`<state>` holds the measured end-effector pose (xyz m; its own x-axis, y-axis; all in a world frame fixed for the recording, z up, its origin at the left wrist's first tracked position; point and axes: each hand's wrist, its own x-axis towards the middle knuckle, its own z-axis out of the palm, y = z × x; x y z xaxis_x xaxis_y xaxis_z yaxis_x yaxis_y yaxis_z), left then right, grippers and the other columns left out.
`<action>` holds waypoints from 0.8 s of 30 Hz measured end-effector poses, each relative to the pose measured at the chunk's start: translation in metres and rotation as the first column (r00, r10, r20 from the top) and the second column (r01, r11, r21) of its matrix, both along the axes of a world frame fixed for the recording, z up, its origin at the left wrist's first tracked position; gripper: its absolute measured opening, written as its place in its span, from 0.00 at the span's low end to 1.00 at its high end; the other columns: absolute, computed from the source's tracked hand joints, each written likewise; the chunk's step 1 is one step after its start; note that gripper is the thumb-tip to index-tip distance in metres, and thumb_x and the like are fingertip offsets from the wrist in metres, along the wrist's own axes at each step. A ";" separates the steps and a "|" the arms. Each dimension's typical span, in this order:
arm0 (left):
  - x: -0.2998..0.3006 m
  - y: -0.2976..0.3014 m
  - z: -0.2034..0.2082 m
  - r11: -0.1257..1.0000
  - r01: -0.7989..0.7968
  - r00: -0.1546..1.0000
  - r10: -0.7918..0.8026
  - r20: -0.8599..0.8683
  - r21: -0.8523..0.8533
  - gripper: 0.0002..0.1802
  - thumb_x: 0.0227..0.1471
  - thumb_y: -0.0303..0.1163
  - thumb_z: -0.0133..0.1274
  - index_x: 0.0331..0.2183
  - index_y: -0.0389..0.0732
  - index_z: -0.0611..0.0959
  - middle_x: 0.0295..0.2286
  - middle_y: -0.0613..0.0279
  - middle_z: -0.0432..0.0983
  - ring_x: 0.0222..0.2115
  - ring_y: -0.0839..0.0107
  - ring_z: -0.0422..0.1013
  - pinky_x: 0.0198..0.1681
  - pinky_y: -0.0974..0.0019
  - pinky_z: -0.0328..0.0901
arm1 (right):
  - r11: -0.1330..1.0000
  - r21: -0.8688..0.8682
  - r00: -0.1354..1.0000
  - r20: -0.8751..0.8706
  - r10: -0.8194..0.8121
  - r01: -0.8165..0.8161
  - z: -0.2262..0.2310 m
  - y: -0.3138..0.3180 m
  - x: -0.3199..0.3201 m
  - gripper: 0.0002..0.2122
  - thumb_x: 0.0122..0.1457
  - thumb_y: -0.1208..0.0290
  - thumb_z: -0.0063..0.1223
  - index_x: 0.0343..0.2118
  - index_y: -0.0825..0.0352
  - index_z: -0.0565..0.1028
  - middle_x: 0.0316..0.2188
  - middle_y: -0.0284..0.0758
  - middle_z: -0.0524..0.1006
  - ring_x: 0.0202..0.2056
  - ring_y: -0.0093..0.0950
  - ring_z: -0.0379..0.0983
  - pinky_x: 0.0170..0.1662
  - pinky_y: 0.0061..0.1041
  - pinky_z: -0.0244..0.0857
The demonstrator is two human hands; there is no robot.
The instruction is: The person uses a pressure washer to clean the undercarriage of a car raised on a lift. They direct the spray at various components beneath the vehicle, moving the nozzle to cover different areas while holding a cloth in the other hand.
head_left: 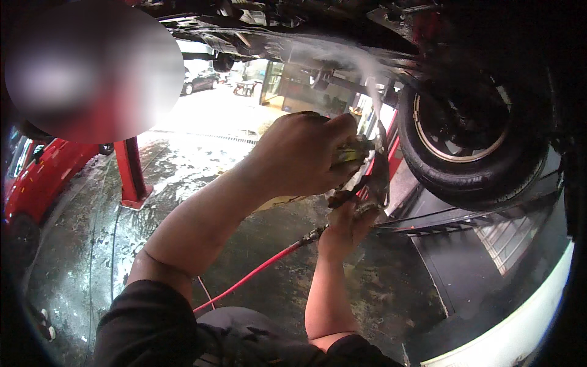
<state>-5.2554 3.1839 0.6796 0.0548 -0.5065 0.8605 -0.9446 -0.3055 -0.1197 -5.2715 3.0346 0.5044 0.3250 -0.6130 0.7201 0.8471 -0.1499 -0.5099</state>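
spray gun (380, 166) is held just off centre toward 3 o'clock, right hand (348, 227) seemingly wrapped on it, left hand (302, 153) curled round a yellowish thing (347, 156). mist (369, 70) being blown at the car underside (275, 41), 1 o'clock, so probably mid-spray; steady aim's called for next.

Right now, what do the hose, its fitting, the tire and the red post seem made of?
Hose: probably rubber or plastic, smooth and red; it bends in a soft curve.
Fitting: perhaps metal, going by its dull glint, though small to judge.
Tire: black rubber, slight sheen on its thick rounded sidewall.
Post: likely painted steel, given the red coat and straight edges.
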 end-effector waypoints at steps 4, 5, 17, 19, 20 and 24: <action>0.008 0.010 -0.005 0.997 -0.071 0.997 0.071 -0.028 -0.011 0.24 0.50 0.45 0.69 0.43 0.43 0.78 0.27 0.49 0.82 0.31 0.43 0.80 0.36 0.43 0.73 | 0.998 -0.018 0.998 -0.005 0.057 -0.057 -0.001 0.010 0.021 0.22 0.74 0.75 0.43 0.67 0.64 0.55 0.41 0.35 0.77 0.41 0.23 0.73 0.48 0.27 0.68; 0.011 0.014 -0.007 0.995 -0.101 0.994 0.101 -0.038 -0.011 0.25 0.50 0.46 0.69 0.43 0.43 0.78 0.27 0.49 0.82 0.32 0.43 0.80 0.36 0.43 0.73 | 0.991 0.007 0.991 0.007 0.133 -0.133 0.000 0.015 0.025 0.22 0.74 0.75 0.43 0.68 0.64 0.54 0.42 0.35 0.77 0.41 0.23 0.73 0.49 0.27 0.68; 0.015 0.091 -0.017 0.925 -0.374 0.926 0.369 -0.075 -0.070 0.23 0.53 0.48 0.67 0.44 0.46 0.78 0.26 0.52 0.82 0.32 0.46 0.80 0.37 0.45 0.71 | 0.926 -0.043 0.925 0.045 0.377 -0.375 0.005 0.086 0.072 0.22 0.74 0.74 0.44 0.67 0.63 0.57 0.39 0.34 0.78 0.38 0.22 0.74 0.45 0.26 0.69; 0.017 0.107 -0.019 0.911 -0.403 0.914 0.397 -0.084 -0.085 0.23 0.53 0.48 0.67 0.44 0.46 0.78 0.27 0.52 0.82 0.33 0.46 0.80 0.37 0.45 0.71 | 0.911 -0.063 0.911 0.051 0.410 -0.407 0.011 0.103 0.071 0.22 0.74 0.75 0.44 0.68 0.63 0.57 0.39 0.33 0.77 0.38 0.21 0.73 0.45 0.26 0.69; 0.018 0.115 -0.020 0.905 -0.414 0.909 0.407 -0.085 -0.094 0.23 0.53 0.47 0.67 0.44 0.46 0.78 0.27 0.52 0.82 0.33 0.46 0.80 0.38 0.45 0.71 | 0.903 -0.073 0.903 0.053 0.426 -0.422 0.014 0.112 0.071 0.22 0.74 0.75 0.43 0.68 0.63 0.57 0.39 0.33 0.77 0.38 0.21 0.73 0.44 0.26 0.69; 0.025 0.147 -0.024 0.903 -0.403 0.915 0.398 -0.064 -0.150 0.22 0.53 0.47 0.67 0.43 0.47 0.78 0.27 0.52 0.82 0.33 0.46 0.80 0.38 0.45 0.71 | 0.889 -0.102 0.891 0.034 0.452 -0.447 0.020 0.144 0.078 0.23 0.74 0.75 0.44 0.69 0.62 0.57 0.40 0.33 0.76 0.37 0.21 0.72 0.44 0.25 0.68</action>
